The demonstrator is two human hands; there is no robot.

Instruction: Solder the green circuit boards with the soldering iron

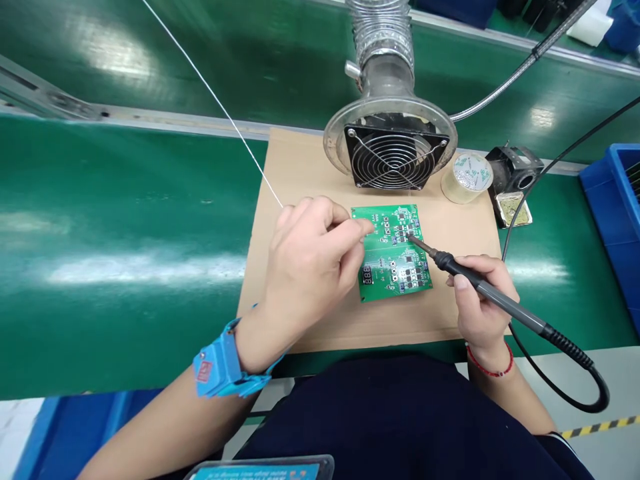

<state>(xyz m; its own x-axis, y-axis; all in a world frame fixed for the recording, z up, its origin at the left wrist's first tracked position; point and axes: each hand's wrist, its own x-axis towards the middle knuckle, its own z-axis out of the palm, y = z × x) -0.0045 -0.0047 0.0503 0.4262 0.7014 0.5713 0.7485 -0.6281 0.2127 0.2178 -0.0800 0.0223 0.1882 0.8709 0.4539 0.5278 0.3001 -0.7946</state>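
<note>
At the bottom edge a badge holder (260, 471) is cut off, its lettering too small to read. To the left, a blue bin (75, 427) sits lower than the table (125, 300), also cut off, its contents hard to make out.

The right hand (483, 300) closes its fingers around a soldering iron (500, 301), whose long axis slants from lower right to a tip pointing up and left, over the components of a green circuit board (385, 248). Whether the tip touches is unclear. The left hand (313, 257), wearing a blue wrist strap (220, 367), is curled, thumb and index finger brought together over the board's left edge; what they pinch cannot be told. A thin white strand (230, 119) runs down behind this hand, its end hidden.

The board lies on cardboard (320, 333), long axis running away from the person, slightly tilted. A digit display (367, 275) shows on its near half; fingers cover part of the far half.

Beyond, a tape roll (467, 179) stands beside an iron stand (517, 170) with a sponge (516, 209) in its tray. At right, a cut-off blue crate (607, 207) holds partly visible thin pieces. A fan grille (395, 163) faces the board.
</note>
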